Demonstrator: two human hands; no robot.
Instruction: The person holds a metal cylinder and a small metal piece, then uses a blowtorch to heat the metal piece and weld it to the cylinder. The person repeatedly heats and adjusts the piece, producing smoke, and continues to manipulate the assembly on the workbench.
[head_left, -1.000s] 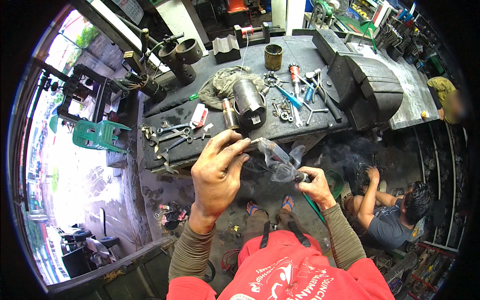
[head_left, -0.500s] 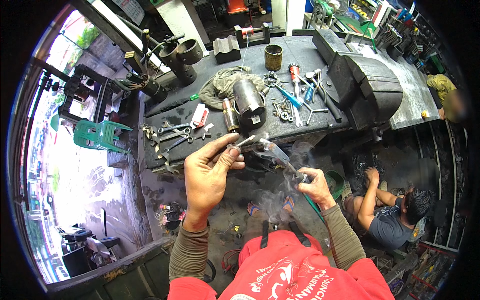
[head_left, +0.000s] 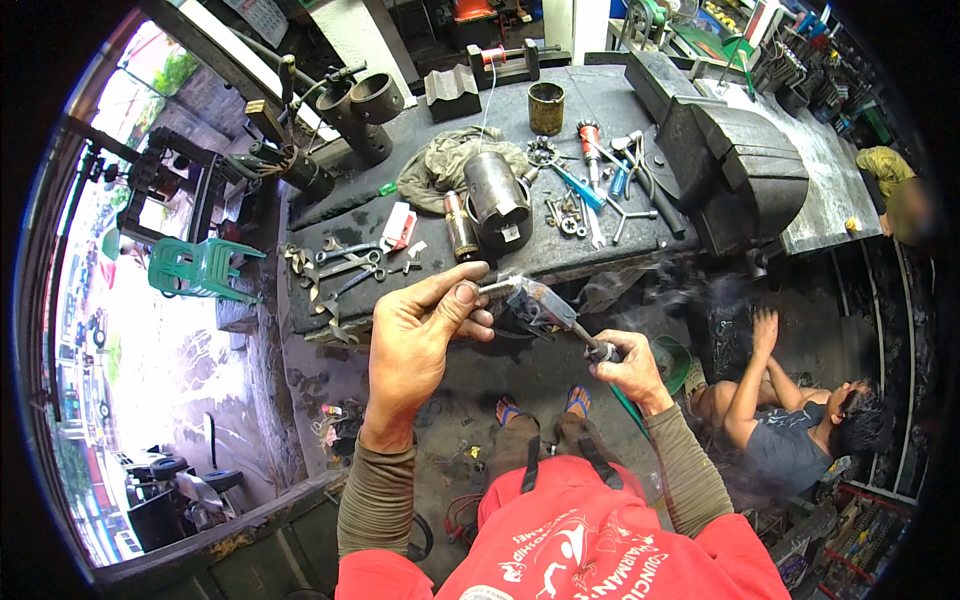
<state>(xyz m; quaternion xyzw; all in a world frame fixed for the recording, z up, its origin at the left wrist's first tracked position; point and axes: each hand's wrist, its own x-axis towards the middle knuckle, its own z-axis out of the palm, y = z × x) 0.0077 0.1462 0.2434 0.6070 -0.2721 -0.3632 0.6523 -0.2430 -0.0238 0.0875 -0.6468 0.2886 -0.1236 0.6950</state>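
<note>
My right hand (head_left: 630, 368) is wrapped round the black handle of a soldering iron (head_left: 545, 304), which has a thin shaft and a blocky grey metal head. A green cord (head_left: 630, 410) trails from the handle past my wrist. My left hand (head_left: 418, 325) pinches a short, light metal rod (head_left: 497, 288) between thumb and fingertips. The rod's far end meets the iron's head, and pale smoke drifts around them. Just beyond, on the bench, stand a dark metal cylinder (head_left: 494, 190) and a small brown-and-gold canister (head_left: 460, 228).
The dark workbench (head_left: 420, 290) carries spanners (head_left: 352, 268), a red-and-white box (head_left: 399, 228), a crumpled cloth (head_left: 455, 160), a rusty tin (head_left: 545, 110), loose tools and a large vise (head_left: 735, 170). A spool (head_left: 493, 56) stands behind. A person (head_left: 790, 425) sits low at right, near a green basin (head_left: 670, 360).
The iron's head has moved up and left onto the rod's end, where a gap was before. The seated person at right has raised their hands and turned their head.
</note>
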